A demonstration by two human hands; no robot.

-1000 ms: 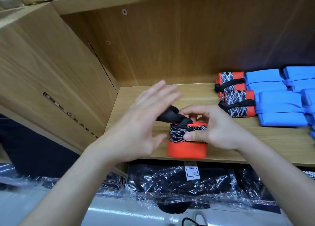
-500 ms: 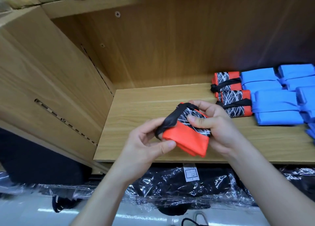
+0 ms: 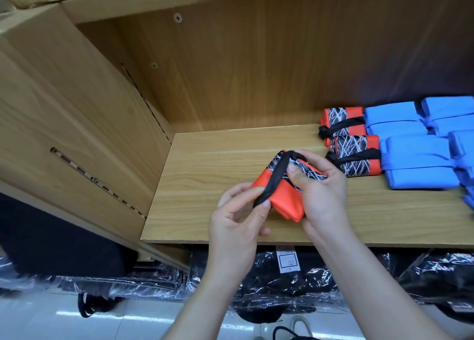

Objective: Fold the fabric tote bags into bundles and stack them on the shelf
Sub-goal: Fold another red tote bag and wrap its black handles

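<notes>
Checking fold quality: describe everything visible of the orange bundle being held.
The orange bundle is a folded fabric tote: smooth orange cloth, a black panel with white lines, a black strap across it. Held tilted above the shelf; the right hand grips its patterned end, the left hand pinches the strap.

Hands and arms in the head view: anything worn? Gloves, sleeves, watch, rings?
Nothing worn that shows. The left hand and right hand have no gloves, rings or tape; the nails look short and unpainted. The left forearm and right forearm are uncovered to the frame edge: no sleeve, watch or wristband in view.
</notes>
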